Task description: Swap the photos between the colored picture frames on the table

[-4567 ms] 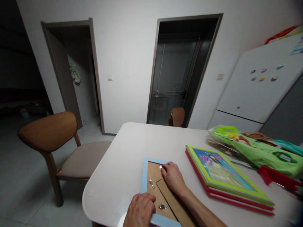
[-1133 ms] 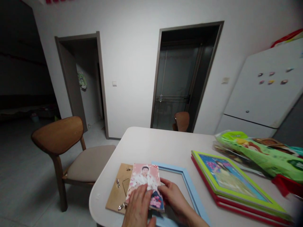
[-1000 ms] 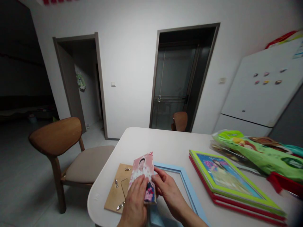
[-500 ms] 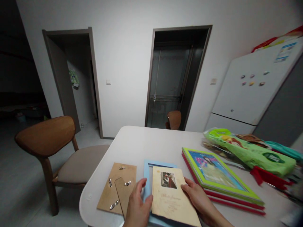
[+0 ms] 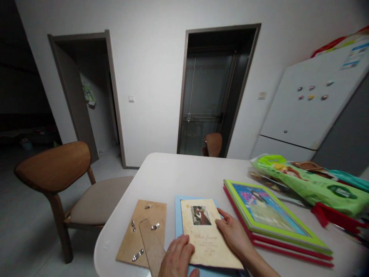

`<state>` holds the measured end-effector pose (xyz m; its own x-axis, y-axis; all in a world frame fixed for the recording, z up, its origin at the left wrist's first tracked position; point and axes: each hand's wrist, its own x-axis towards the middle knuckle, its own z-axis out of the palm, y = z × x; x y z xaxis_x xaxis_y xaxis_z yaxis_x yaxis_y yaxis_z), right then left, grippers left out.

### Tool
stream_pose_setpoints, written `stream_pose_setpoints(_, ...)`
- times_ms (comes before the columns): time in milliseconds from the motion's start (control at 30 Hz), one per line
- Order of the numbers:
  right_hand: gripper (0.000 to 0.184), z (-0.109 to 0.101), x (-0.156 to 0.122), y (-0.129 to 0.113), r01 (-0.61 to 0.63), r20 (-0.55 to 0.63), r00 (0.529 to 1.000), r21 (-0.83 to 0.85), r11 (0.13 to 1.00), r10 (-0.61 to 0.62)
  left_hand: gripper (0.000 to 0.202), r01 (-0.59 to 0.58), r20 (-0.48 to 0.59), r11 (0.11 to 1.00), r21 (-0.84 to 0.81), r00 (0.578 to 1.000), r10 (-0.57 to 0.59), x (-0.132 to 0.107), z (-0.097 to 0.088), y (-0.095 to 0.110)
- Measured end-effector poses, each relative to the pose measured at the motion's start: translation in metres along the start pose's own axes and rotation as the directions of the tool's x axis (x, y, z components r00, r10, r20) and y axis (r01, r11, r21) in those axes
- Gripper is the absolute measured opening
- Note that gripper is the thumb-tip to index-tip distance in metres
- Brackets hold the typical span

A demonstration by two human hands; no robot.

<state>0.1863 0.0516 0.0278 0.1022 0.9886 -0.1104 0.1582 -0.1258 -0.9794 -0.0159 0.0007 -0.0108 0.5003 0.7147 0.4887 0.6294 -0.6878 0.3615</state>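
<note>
A light blue picture frame [image 5: 178,215] lies face down at the near edge of the white table [image 5: 184,173]. A cream card [image 5: 206,232] with a small photo printed near its top rests in the frame's opening. My left hand [image 5: 178,258] presses on the card's near left corner with curled fingers. My right hand [image 5: 235,236] lies along the card's right edge, fingers stretched flat. The brown backing board [image 5: 142,234] with its metal clips and stand lies to the left of the frame.
A stack of framed pictures [image 5: 271,215], green on top and red below, lies to the right. Green packets [image 5: 305,182] sit beyond it. A wooden chair [image 5: 63,181] stands at the left, a white fridge [image 5: 311,104] at the right.
The backing board was taken off and laid to the left. Both hands held a pink photo up, turned it over, and it now lies cream side up in the blue frame.
</note>
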Motion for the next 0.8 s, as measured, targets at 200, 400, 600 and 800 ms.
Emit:
stream_pose_setpoints(200, 0.053, 0.002, 0.001, -0.003, 0.031, -0.090, 0.995, -0.231, 0.973, -0.053, 0.043, -0.059, 0.026, 0.991, 0.121, 0.998, 0.056, -0.005, 0.008, -0.007)
stream_pose_setpoints(400, 0.042, 0.010, 0.002, 0.001, 0.189, -0.096, 0.938, -0.666, 0.721, -0.334, 0.029, -0.061, 0.155, 0.990, 0.128, 0.987, 0.041, 0.003, 0.000, -0.003)
stream_pose_setpoints(600, 0.044, 0.014, 0.000, 0.016, 0.084, -0.069, 0.916, -0.931, 0.356, -0.395, 0.028, -0.049, 0.177, 0.991, 0.126, 0.984, 0.026, 0.007, -0.004, 0.008)
stream_pose_setpoints(800, 0.050, 0.012, -0.003, 0.013, 0.095, -0.078, 0.917, -0.910, 0.403, -0.392, 0.030, -0.111, 0.167, 0.986, 0.128, 0.982, 0.089, 0.001, -0.022, 0.006)
